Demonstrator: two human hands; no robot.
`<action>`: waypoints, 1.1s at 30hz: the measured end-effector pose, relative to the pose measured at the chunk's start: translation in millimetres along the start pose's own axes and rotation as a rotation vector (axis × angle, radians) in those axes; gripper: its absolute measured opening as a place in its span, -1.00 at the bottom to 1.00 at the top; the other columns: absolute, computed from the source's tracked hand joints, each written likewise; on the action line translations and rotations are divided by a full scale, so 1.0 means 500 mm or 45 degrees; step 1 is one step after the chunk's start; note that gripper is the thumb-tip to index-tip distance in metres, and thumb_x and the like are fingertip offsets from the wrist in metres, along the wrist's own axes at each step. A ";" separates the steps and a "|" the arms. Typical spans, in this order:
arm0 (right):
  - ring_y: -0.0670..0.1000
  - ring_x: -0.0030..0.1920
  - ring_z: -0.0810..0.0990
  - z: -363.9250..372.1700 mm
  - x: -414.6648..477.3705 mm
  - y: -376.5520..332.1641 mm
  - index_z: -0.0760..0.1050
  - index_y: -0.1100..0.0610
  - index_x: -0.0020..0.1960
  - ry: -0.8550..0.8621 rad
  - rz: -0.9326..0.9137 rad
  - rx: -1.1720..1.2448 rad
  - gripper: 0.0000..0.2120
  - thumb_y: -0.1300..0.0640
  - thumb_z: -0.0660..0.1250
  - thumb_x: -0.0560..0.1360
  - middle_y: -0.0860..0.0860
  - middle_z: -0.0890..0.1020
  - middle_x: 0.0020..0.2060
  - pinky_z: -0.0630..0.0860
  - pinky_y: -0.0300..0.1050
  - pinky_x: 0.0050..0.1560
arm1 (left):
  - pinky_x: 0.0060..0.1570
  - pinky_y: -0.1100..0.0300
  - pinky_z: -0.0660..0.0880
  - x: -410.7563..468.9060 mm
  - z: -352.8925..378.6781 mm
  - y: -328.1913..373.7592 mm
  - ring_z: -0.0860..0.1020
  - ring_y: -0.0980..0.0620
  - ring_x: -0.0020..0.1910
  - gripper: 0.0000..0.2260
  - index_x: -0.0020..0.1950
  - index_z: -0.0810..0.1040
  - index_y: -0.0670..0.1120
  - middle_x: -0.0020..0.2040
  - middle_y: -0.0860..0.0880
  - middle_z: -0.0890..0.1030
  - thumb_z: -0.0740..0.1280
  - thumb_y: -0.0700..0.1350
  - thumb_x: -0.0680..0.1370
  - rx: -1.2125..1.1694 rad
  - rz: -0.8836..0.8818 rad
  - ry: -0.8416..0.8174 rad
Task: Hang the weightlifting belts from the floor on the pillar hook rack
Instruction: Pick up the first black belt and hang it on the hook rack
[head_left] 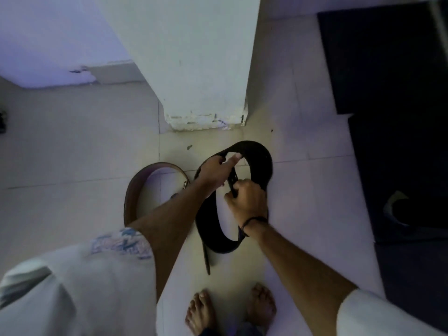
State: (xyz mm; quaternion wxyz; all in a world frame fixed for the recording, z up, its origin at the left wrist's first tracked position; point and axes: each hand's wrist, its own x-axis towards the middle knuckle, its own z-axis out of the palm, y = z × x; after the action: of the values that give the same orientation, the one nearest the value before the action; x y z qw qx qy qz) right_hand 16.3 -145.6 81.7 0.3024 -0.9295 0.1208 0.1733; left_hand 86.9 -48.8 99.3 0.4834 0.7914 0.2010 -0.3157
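A black weightlifting belt [259, 156] forms a loop held above the tiled floor, its loose end trailing down toward my feet. My left hand [214, 172] grips the belt's upper left part. My right hand [246, 202] is closed on the belt at its buckle. A brown weightlifting belt [132, 195] lies curled on the floor to the left, partly hidden by my left forearm. The white pillar [201, 69] rises just beyond both belts. No hook rack shows in this view.
A dark rubber mat [392, 93] covers the floor on the right, with a dark rounded object [407, 212] on it. My bare feet [230, 309] stand on pale tiles at the bottom. A wall base runs along the upper left.
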 end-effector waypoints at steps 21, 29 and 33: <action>-0.05 -0.09 0.68 -0.419 -0.278 -0.396 0.66 0.05 0.01 0.141 0.116 0.687 -0.78 0.09 0.27 0.46 -0.05 0.72 -0.10 0.65 -0.07 -0.07 | -0.08 -0.01 0.60 -0.385 -0.354 0.353 0.61 -0.15 -0.15 -0.78 -0.09 0.61 -0.08 -0.10 -0.15 0.60 0.25 -0.03 0.64 0.228 0.141 0.116; -0.07 0.01 0.59 -0.696 -0.290 -0.577 0.53 0.02 0.20 0.426 -0.168 0.830 -0.75 0.12 0.30 0.52 -0.09 0.60 0.09 0.54 -0.19 0.00 | -0.21 0.15 0.47 -0.604 -0.508 0.623 0.47 0.09 -0.33 -0.76 -0.09 0.54 -0.08 -0.27 0.00 0.47 0.19 -0.01 0.68 -0.443 0.499 0.205; -0.03 0.07 0.55 -0.905 -0.286 -0.729 0.42 0.00 0.20 0.507 -0.409 0.910 -0.68 0.02 0.41 0.49 -0.09 0.51 0.11 0.54 -0.11 0.07 | -0.21 0.18 0.52 -0.745 -0.616 0.810 0.46 0.07 -0.27 -0.75 -0.08 0.53 -0.06 -0.24 0.01 0.46 0.19 0.04 0.67 -0.480 0.685 0.182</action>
State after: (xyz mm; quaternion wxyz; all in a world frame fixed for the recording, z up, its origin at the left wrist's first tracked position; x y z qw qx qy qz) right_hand 118.7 -114.4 670.4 0.5989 -0.7887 0.0830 -0.1110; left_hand 165.2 37.9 719.1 0.6720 0.7328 0.0731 -0.0779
